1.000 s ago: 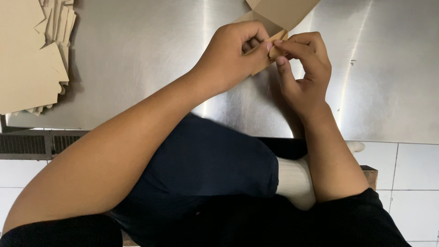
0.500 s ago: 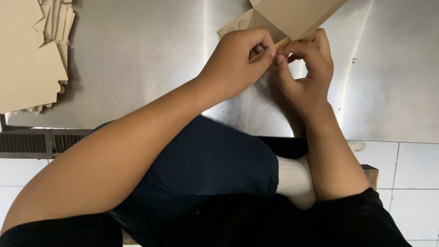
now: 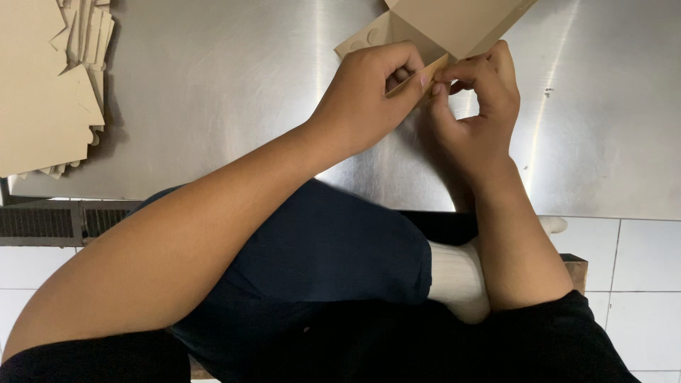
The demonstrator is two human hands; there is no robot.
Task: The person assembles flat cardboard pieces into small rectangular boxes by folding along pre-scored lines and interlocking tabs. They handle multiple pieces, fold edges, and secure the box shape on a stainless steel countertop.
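The left hand [image 3: 365,96] and the right hand [image 3: 475,106] meet at one narrow flap of a tan cardboard box blank [image 3: 454,25], each closed in a pinch on it: the left thumb and forefinger press the flap's edge from one side, the right fingertips [image 3: 443,76] press it from the other. The blank stands partly folded at the far edge of the view, its upper part cut off by the frame, one flat panel with round cut-outs lying on the table behind the left hand.

The likely trouble lies in the crease. The flap is thin, and both pinches sit close together at its tip, so uneven pressure could bend it off its scored line or tear the corner. The larger panel stands unsupported, and a tug from either hand could pull the half-formed shape out of square or let it slide on the smooth metal.

The stainless steel table [image 3: 213,92] is brushed and bright with reflected glare. A stack of flat cardboard blanks [image 3: 42,85] lies at its left corner, well apart from the hands. Below the table edge, the person's knee in dark blue trousers [image 3: 333,248] and a white sock [image 3: 457,280] show above a white tiled floor [image 3: 638,262].
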